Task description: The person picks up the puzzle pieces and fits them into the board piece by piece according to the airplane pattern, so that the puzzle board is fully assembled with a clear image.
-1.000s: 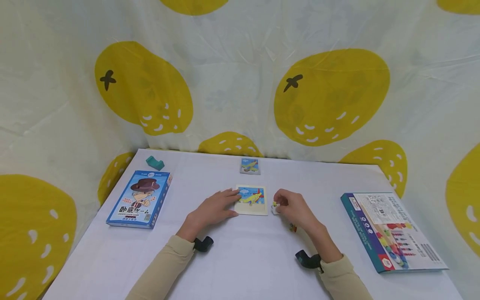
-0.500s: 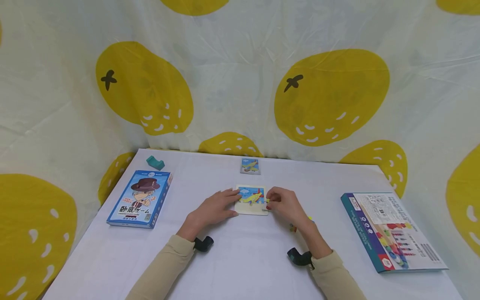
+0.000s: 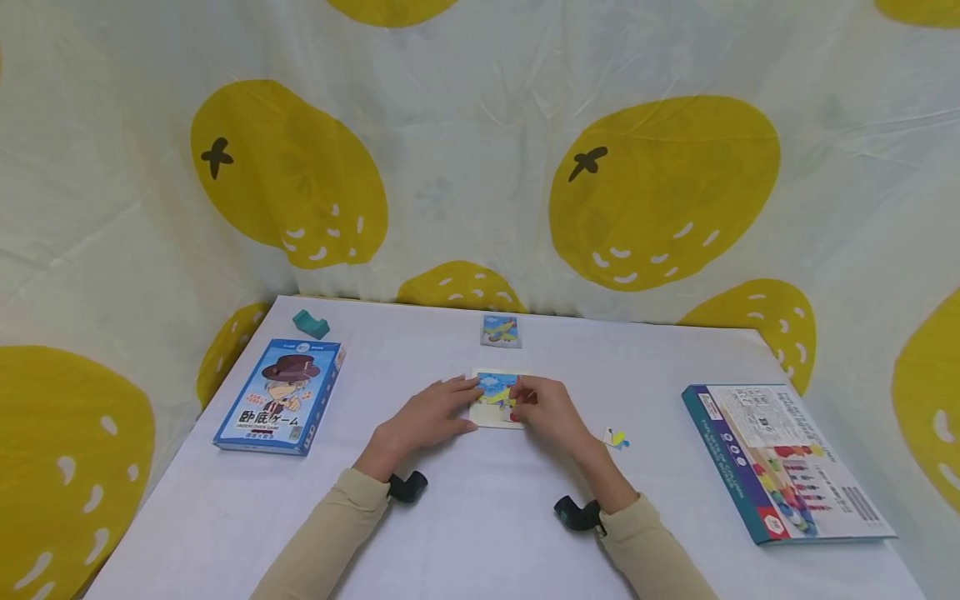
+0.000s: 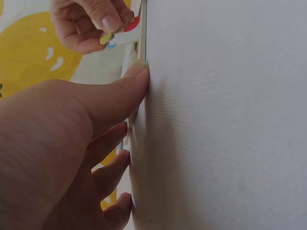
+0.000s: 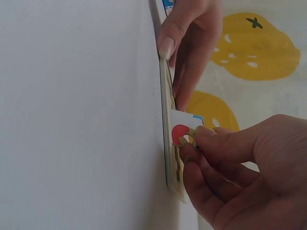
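A small jigsaw board [image 3: 491, 415] with a yellow airplane on blue sky lies mid-table in the head view. My left hand [image 3: 431, 412] rests at its left side, fingers extended and thumb at the near edge. Between thumb and fingers of my right hand [image 3: 551, 412] is a puzzle piece [image 5: 181, 130], white with a red patch. It is tilted up over the right part of the board, whose pale rim [image 5: 165, 124] shows in the right wrist view. Another loose piece [image 3: 617, 438], white, yellow and blue, lies to the right of my right wrist.
Behind the board lies a small airplane picture card [image 3: 500, 331]. To the left are a blue card game box [image 3: 279, 400] and a teal curved block [image 3: 311, 325]. A large flat game box [image 3: 787, 467] lies at the right. A fruit-patterned curtain hangs behind the table.
My right hand has moved left with the puzzle piece, from beside the board to over its right part. The loose piece by my right wrist has come into clearer view. My left hand stays put.
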`<state>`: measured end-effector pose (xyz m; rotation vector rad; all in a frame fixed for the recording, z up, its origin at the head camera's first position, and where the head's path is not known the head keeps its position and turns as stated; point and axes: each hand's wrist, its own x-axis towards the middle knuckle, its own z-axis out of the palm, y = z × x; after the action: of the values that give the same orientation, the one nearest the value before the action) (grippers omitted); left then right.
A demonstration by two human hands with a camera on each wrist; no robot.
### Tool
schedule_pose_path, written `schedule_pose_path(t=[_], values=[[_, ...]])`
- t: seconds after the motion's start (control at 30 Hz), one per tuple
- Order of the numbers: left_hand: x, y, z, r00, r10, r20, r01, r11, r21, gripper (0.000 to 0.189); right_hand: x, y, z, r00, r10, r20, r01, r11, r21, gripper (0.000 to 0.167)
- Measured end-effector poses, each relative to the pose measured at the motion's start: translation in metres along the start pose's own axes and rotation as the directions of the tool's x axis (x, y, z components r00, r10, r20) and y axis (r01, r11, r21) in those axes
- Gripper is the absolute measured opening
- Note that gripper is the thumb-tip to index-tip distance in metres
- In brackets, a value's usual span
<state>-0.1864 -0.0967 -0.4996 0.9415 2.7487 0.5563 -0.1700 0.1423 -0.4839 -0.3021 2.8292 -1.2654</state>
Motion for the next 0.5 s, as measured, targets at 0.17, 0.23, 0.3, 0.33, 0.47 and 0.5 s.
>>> schedule_pose_path(t=[0.17, 0.23, 0.3, 0.33, 0.47, 0.5], values=[[0.001, -0.001, 0.000, 1.000, 0.002, 0.001, -0.002, 1.000, 0.005, 0.063, 0.003, -0.007, 0.008, 1.000, -0.016, -0.006, 0.017, 1.000, 0.015, 0.014], [0.001, -0.001, -0.001, 1.000, 0.005, 0.003, -0.005, 1.000, 0.003, 0.063, 0.004, -0.010, 0.012, 1.000, -0.021, -0.012, 0.021, 1.000, 0.023, 0.015], [0.001, -0.001, -0.002, 1.000, 0.012, 0.002, -0.012, 1.000, -0.001, 0.063, 0.006, -0.011, 0.015, 0.999, -0.028, -0.019, 0.029, 0.999, 0.031, 0.015], [0.001, 0.000, -0.002, 1.000, 0.013, 0.003, -0.013, 1.000, -0.005, 0.063, 0.007, -0.011, 0.017, 0.999, -0.029, -0.022, 0.029, 0.999, 0.032, 0.015], [0.000, -0.001, -0.002, 1.000, 0.023, -0.005, -0.023, 1.000, -0.016, 0.063, 0.010, -0.014, 0.023, 0.999, -0.027, -0.031, 0.028, 0.999, 0.026, 0.014], [0.000, -0.001, -0.002, 1.000, 0.023, -0.006, -0.023, 1.000, -0.017, 0.063, 0.011, -0.015, 0.025, 0.999, -0.025, -0.032, 0.026, 0.999, 0.022, 0.014]])
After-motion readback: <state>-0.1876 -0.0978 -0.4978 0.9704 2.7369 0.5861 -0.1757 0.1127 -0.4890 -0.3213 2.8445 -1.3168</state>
